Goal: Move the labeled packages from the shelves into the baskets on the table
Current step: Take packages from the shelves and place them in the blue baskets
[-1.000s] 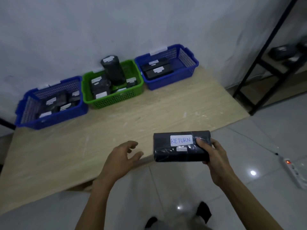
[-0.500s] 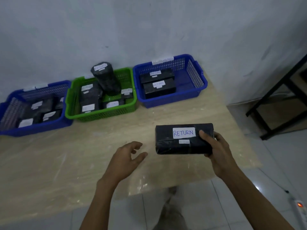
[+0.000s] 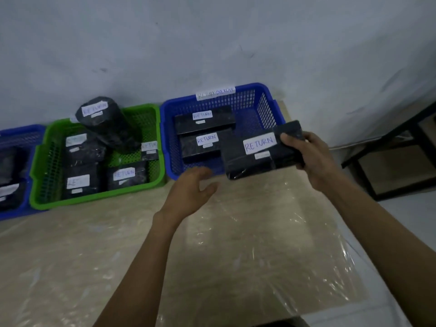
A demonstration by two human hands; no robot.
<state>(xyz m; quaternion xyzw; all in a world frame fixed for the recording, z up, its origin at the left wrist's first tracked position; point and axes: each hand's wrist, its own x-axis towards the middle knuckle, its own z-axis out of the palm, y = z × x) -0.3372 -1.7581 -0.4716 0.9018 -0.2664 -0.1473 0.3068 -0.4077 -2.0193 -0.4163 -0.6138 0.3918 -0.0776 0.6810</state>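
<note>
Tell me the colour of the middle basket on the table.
Green: the plastic mesh basket between the two blue ones, seen in the head view.

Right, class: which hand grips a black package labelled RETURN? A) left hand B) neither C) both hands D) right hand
D: the right hand grips the package at its right end; the left hand is open, holding nothing.

Three baskets across mid-frame: green basket (image 3: 99, 198), right blue basket (image 3: 271, 109), left blue basket (image 3: 23, 132). Black labeled packages (image 3: 219, 125): five in green, two in right blue, one more package (image 3: 247, 165) at centre right; left blue's cut off, uncountable.
</note>
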